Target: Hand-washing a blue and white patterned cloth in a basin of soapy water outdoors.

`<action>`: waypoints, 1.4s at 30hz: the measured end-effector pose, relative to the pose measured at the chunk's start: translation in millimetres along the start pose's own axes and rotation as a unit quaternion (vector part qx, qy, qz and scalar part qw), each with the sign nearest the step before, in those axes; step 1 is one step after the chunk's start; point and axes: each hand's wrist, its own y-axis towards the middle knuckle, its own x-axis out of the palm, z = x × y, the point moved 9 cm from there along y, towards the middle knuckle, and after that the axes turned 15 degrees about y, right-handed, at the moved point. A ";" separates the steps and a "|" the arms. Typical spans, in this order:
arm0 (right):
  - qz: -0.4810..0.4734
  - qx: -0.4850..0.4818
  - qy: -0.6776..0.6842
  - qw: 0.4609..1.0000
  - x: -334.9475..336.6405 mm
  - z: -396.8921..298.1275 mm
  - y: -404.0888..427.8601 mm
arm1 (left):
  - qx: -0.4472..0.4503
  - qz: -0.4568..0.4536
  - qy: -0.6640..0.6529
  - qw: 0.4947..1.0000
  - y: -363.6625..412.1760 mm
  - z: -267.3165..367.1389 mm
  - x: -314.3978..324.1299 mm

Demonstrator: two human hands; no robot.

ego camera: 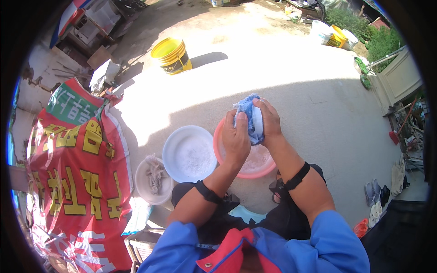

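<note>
Both hands are raised over the pink basin, which holds sudsy water. My left hand grips one side of a blue cloth, thumb on top. On its other side my right hand is closed around the cloth and a white rounded object, pressed together between the palms; what the white object is, I cannot tell. Left of the pink basin, touching it, stands a light blue basin with foamy water. A smaller white basin holds a crumpled greyish wet cloth.
A yellow bucket stands ahead on the sunlit concrete. A red printed banner covers something at the left. Buckets stand far right, and several shoes and slippers lie at the right. Part of a pale blue-green item shows between my legs.
</note>
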 end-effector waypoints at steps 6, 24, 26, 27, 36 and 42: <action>-0.060 -0.166 -0.255 0.951 40.9 -8.2 -34.8 | -0.119 0.049 -0.073 0.989 48.3 -35.4 -28.4; 0.004 0.126 0.023 0.992 -36.3 42.9 21.0 | 0.204 0.015 0.309 0.929 7.9 69.7 15.7; 0.017 0.103 -0.057 0.993 -18.6 34.0 11.7 | 0.172 0.015 0.307 0.936 26.8 44.6 2.7; 0.019 0.102 -0.058 0.993 -18.1 32.1 9.6 | 0.143 0.011 0.298 0.944 37.3 30.8 0.3; -0.038 -0.174 -0.203 0.963 19.2 -39.5 -14.3 | -0.150 -0.081 -0.276 0.946 52.9 -41.9 19.3; 0.107 -0.070 0.027 0.991 -30.3 -20.4 7.3 | -0.135 -0.081 -0.202 0.967 5.3 -31.2 37.6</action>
